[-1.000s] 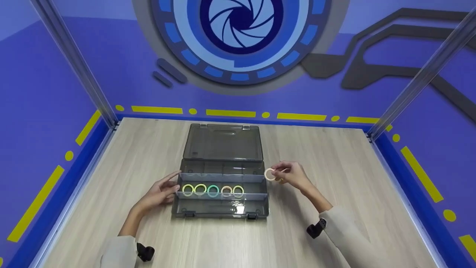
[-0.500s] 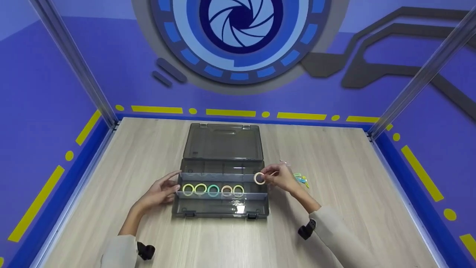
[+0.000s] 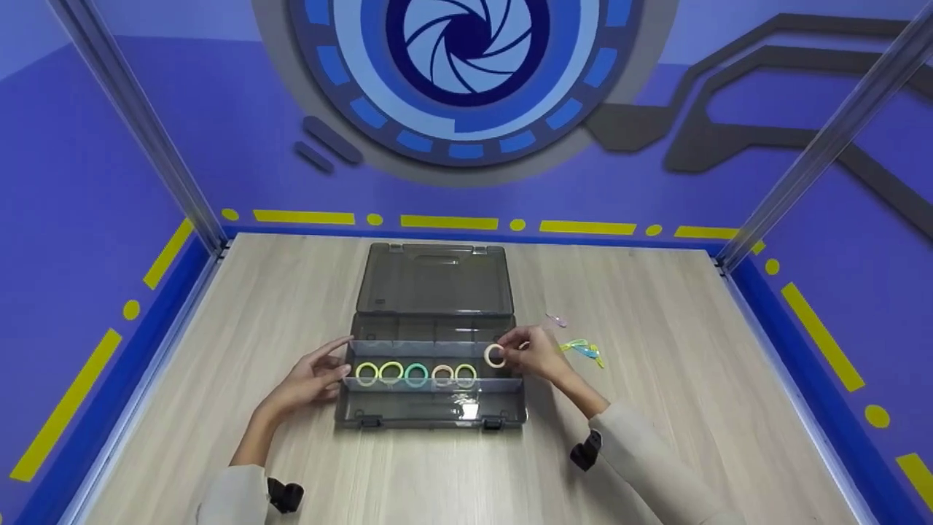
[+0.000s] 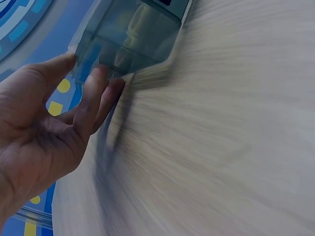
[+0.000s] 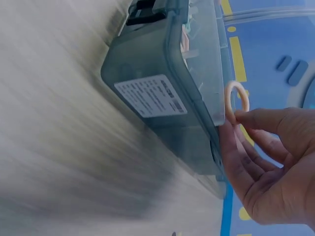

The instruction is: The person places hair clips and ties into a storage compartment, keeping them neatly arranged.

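A grey see-through organizer box (image 3: 430,424) lies on the table with its lid folded back. A row of hair ties stands in its middle compartment: several yellow ones, a teal hair tie (image 3: 407,375) and a peach-pink one. Above that compartment's right end, my right hand (image 3: 538,354) pinches a cream hair tie (image 3: 486,355) between thumb and fingers; in the right wrist view the hair tie (image 5: 228,98) shows beside the box rim. My left hand (image 3: 305,380) touches the box's left end with relaxed fingers; its fingertips (image 4: 100,71) meet the box wall in the left wrist view.
Right of the box lie small colourful clips (image 3: 584,350) in green, blue and yellow, with a pink clip (image 3: 557,320) behind them. The open lid (image 3: 436,284) reaches toward the back wall. Blue panels and metal posts (image 3: 824,138) enclose the table.
My right hand has moved left with the cream hair tie, from beside the box to over its middle compartment. The clips it covered now show. My left hand stays at the box's left end.
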A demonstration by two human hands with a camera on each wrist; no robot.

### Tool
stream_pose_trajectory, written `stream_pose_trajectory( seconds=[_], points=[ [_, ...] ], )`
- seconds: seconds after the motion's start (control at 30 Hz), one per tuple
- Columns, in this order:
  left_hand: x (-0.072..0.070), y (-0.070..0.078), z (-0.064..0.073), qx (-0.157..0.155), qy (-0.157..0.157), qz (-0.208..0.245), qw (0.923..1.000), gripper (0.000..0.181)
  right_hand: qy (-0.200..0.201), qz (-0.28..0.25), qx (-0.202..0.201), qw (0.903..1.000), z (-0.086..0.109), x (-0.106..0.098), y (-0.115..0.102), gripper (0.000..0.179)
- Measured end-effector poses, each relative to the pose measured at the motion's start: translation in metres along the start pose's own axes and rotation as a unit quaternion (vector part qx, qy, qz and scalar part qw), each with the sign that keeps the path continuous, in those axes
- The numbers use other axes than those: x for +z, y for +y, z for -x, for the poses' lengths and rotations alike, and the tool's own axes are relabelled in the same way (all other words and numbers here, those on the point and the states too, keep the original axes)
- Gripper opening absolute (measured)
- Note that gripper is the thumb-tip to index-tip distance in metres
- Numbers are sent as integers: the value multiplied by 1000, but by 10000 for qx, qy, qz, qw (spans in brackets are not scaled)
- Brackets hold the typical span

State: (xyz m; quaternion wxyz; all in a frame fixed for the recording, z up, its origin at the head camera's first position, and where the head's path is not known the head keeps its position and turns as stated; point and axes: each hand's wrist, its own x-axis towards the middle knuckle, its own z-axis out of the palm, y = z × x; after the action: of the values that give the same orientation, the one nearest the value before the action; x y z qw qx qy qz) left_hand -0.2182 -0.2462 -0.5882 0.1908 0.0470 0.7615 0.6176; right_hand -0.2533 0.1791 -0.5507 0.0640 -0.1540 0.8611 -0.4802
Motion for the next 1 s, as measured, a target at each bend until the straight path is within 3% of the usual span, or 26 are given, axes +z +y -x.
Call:
stream_pose_trajectory(
  seconds=[0.23, 0.4, 0.57, 0.7, 0.9, 1.0],
  points=[
    [-1, -1, 3, 3, -3, 51, 10000, 68, 31, 617, 187, 9979, 0, 10, -3, 7],
    [-2, -6, 7, -5, 48, 154, 9999, 69, 19, 1269, -116, 9918, 1, 21, -5, 7],
    [-3, -7, 5, 166, -56, 343, 9993, 69, 259, 1868, -398, 9812, 1, 27, -5, 6],
    [-3, -6, 2, 102, -21, 345, 9993, 70, 364, 2330, -490, 9706, 3, 30, -5, 5],
    [-1, -3, 1, -25, 60, 182, 9998, 70, 485, 2842, -340, 9569, 3, 34, -5, 12],
    [-1, -3, 0, -28, 50, 219, 9997, 70, 468, 2887, -232, 9560, 3, 35, -5, 11]
  ],
)
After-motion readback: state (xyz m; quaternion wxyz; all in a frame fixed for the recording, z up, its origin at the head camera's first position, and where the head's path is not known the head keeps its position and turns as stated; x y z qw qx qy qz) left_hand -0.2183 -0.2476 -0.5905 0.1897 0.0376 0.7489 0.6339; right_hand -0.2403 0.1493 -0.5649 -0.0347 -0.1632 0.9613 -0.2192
